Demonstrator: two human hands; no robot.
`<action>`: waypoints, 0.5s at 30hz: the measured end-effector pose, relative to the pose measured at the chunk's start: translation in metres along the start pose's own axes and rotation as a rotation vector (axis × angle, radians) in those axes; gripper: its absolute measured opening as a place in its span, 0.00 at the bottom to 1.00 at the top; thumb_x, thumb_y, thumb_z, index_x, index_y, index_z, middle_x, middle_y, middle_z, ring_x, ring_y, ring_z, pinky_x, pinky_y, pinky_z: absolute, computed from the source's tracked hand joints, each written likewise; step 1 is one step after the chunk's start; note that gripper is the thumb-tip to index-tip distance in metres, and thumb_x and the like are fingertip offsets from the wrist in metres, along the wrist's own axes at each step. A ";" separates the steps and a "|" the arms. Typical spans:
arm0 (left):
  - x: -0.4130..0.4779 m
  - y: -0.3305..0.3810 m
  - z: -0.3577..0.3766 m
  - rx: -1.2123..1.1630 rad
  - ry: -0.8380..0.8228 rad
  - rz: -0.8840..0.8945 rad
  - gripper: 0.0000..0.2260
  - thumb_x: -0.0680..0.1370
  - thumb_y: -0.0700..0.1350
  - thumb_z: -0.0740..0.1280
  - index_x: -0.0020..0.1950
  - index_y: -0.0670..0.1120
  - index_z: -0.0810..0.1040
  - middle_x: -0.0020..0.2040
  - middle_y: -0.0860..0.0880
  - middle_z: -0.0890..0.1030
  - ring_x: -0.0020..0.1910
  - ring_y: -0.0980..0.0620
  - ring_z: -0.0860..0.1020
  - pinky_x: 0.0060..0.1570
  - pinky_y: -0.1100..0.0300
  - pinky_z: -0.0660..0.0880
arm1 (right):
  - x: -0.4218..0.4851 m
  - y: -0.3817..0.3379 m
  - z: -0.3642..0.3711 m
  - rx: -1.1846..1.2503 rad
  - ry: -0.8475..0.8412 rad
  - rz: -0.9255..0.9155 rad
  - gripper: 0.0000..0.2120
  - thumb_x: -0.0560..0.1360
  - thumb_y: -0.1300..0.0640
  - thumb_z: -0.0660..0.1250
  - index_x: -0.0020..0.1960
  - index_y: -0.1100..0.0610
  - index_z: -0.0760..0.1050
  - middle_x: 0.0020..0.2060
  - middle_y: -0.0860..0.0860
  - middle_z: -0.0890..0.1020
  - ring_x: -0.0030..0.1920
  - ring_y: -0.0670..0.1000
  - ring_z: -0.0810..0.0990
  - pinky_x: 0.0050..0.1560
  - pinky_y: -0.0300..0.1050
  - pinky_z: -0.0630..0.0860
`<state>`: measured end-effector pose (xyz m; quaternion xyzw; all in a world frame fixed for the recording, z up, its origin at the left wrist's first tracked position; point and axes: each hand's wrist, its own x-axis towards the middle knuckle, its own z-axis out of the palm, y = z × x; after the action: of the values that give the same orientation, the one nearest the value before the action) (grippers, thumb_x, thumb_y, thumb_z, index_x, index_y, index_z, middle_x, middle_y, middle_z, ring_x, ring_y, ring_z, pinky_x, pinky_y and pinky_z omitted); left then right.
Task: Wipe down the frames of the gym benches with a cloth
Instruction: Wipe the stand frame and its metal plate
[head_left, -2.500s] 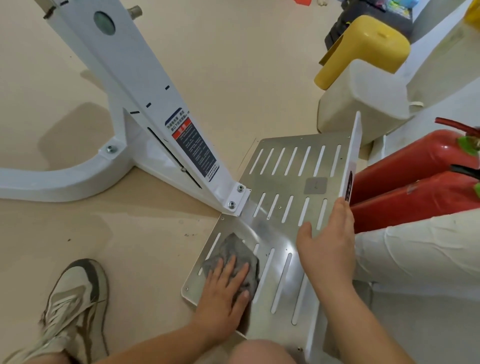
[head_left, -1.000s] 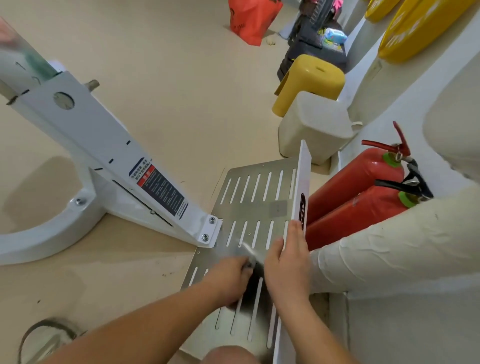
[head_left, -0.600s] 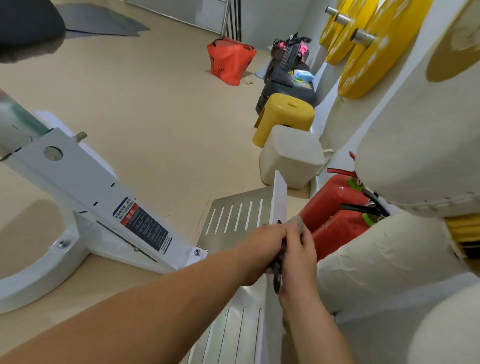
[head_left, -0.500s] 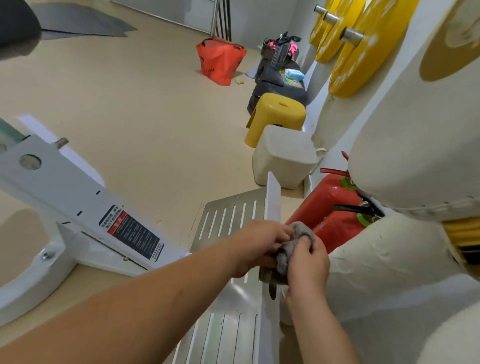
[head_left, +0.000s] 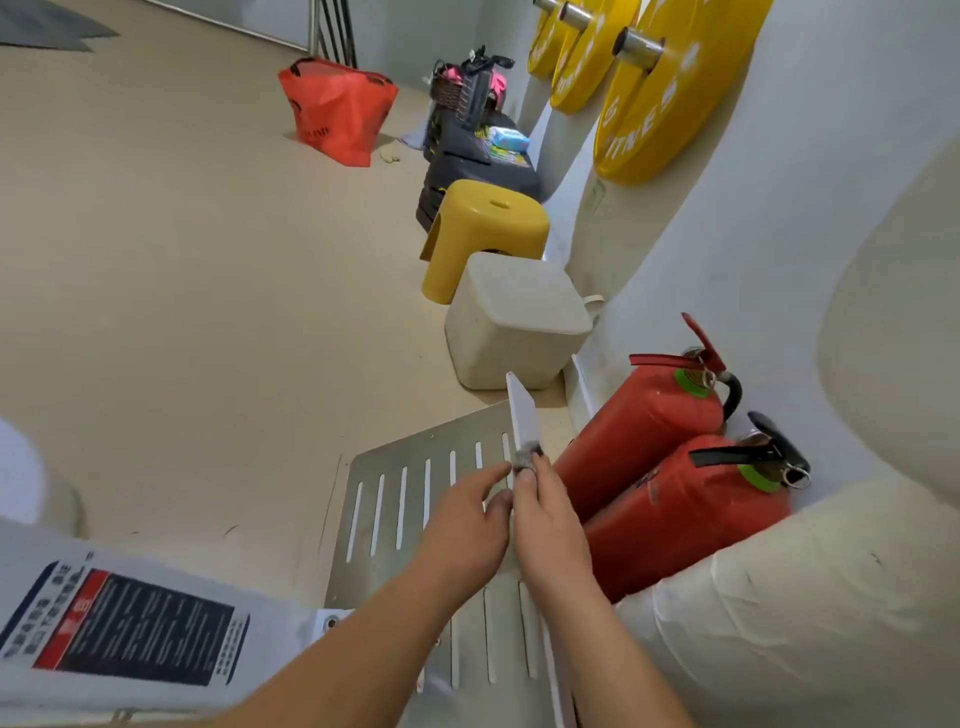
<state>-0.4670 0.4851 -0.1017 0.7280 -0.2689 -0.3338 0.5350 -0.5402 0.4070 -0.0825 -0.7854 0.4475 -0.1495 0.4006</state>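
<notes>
Head view: cloth (head_left: 525, 457) sits on the upright white rim (head_left: 522, 415) along the slotted plate's (head_left: 395, 499) right edge.
Right hand (head_left: 550, 530): pinches the cloth round the rim.
Left hand (head_left: 467, 525): fingers straight, empty, just beside.
Rim axis: runs away from both hands; the right hand is nearer.

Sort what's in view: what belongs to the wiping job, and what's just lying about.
For the job: grey cloth, pinched by the right hand on the white upright edge; left hand; slotted metal plate; white frame.
Lying about: fire extinguishers, yellow stool, white tub, red bag, yellow weight plates.
</notes>
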 end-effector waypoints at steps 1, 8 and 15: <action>0.002 -0.003 -0.002 0.003 -0.012 -0.001 0.18 0.85 0.49 0.59 0.75 0.59 0.72 0.72 0.59 0.75 0.71 0.57 0.72 0.73 0.55 0.68 | 0.018 -0.002 0.000 0.030 -0.036 0.010 0.24 0.85 0.45 0.50 0.80 0.42 0.60 0.79 0.39 0.63 0.79 0.42 0.57 0.80 0.51 0.55; 0.025 -0.014 -0.019 0.000 -0.094 -0.023 0.20 0.85 0.56 0.60 0.78 0.62 0.66 0.75 0.57 0.71 0.74 0.58 0.68 0.71 0.61 0.64 | 0.077 0.003 -0.007 0.073 -0.127 -0.023 0.24 0.85 0.44 0.49 0.81 0.42 0.59 0.79 0.39 0.63 0.79 0.42 0.58 0.81 0.53 0.55; 0.033 -0.008 -0.007 -0.026 -0.083 0.005 0.21 0.84 0.56 0.61 0.78 0.61 0.66 0.75 0.59 0.71 0.73 0.58 0.70 0.71 0.59 0.66 | 0.050 0.016 -0.017 0.062 -0.208 -0.082 0.23 0.86 0.44 0.48 0.82 0.39 0.54 0.79 0.35 0.58 0.78 0.36 0.54 0.82 0.48 0.52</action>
<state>-0.4400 0.4669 -0.1144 0.7058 -0.2883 -0.3658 0.5337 -0.5316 0.3530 -0.0905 -0.8016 0.3664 -0.0973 0.4624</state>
